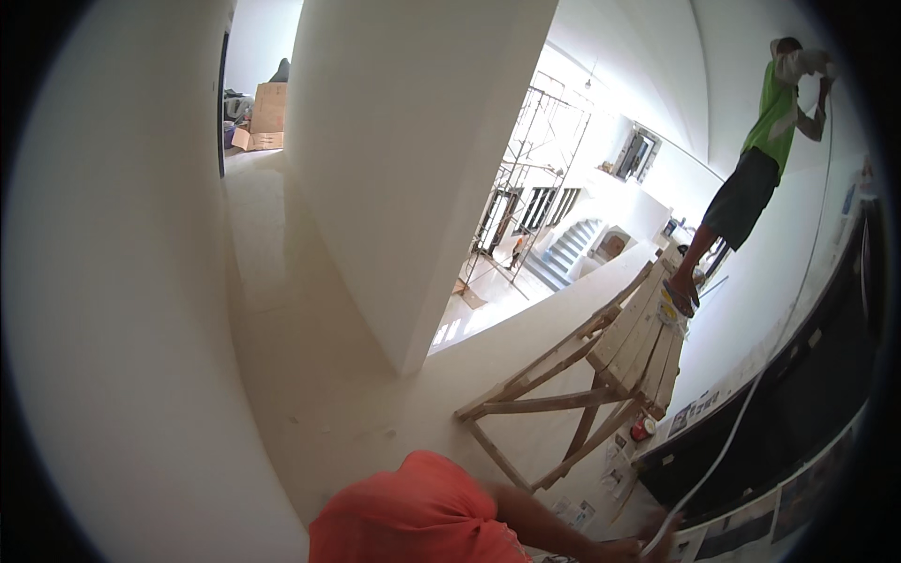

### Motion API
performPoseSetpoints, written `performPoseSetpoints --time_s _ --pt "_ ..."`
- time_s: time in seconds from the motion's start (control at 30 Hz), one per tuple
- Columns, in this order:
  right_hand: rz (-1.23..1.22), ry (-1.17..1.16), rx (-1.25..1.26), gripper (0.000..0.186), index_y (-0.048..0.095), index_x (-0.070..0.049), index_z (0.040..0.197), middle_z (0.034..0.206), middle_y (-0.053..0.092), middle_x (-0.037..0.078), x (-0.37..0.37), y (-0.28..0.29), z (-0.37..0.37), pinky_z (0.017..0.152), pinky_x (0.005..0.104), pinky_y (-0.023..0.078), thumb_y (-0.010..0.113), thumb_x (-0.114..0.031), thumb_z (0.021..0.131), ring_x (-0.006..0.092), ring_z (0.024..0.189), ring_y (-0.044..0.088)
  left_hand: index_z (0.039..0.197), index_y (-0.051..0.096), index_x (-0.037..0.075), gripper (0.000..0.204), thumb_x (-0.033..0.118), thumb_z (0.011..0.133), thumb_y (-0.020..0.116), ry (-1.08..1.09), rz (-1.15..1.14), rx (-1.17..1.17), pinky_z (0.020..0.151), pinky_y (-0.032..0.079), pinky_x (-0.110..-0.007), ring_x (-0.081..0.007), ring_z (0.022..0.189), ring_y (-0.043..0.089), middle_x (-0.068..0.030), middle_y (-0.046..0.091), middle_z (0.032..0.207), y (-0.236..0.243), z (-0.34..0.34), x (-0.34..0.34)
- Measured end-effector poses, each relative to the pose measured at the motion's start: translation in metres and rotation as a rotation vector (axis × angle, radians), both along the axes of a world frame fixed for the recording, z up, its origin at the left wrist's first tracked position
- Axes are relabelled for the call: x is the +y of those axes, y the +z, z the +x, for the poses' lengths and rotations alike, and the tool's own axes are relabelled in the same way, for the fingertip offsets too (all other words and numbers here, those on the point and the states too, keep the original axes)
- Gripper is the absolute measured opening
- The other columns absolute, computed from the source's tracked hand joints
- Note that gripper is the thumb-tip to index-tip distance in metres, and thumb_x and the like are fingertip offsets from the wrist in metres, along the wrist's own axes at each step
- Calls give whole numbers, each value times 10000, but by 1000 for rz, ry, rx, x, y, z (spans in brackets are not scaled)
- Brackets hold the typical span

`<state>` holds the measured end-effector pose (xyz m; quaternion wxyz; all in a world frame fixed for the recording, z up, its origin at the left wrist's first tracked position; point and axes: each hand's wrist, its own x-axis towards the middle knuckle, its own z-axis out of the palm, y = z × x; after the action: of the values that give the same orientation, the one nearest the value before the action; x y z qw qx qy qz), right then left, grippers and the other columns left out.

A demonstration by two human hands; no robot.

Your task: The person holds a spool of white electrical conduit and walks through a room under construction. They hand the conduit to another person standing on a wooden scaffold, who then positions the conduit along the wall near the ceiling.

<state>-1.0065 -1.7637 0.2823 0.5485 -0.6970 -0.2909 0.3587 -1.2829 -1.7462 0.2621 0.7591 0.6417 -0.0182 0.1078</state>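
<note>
An arm with red cloth at its shoulder, apparently my own left, crosses the bottom of the view. My left hand (pixel 619 549) is closed round a white cable (pixel 713 452) at the lower edge. My right hand (pixel 663 531) is a smeared shape beside it at the cable; its fingers cannot be made out. The cable runs up the right side toward a person (pixel 770 122) in a green top and dark shorts, who stands on a wooden trestle platform (pixel 627 349) with arms raised to the wall.
A white wall (pixel 131 281) borders a tiled corridor (pixel 282 375) leading to cardboard (pixel 269 113). An opening overlooks a lower hall with scaffolding (pixel 526 150) and stairs (pixel 572 244). A black panel (pixel 751 432), paper sheets (pixel 619 469) and a red can (pixel 644 429) lie along the right.
</note>
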Motion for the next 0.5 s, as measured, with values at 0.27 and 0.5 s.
performPoseSetpoints --time_s 0.27,0.5 --pt "-475 131 60 531 697 -77 1174 1254 616 167 -100 -211 -149 854 512 531 713 -425 772 330 994 684 777 565 36 427 392 1010 533 36 -208 -16 515 541 -387 -249 589 671 -111 624 669 82 19 -13" --pt "-810 265 -77 505 726 -79 1118 1373 555 198 -252 -364 -238 826 591 517 802 -284 663 369 995 690 850 630 -37 345 249 1028 557 -37 9 -46 629 604 -354 -216 680 716 -135 692 778 119 8 -7"
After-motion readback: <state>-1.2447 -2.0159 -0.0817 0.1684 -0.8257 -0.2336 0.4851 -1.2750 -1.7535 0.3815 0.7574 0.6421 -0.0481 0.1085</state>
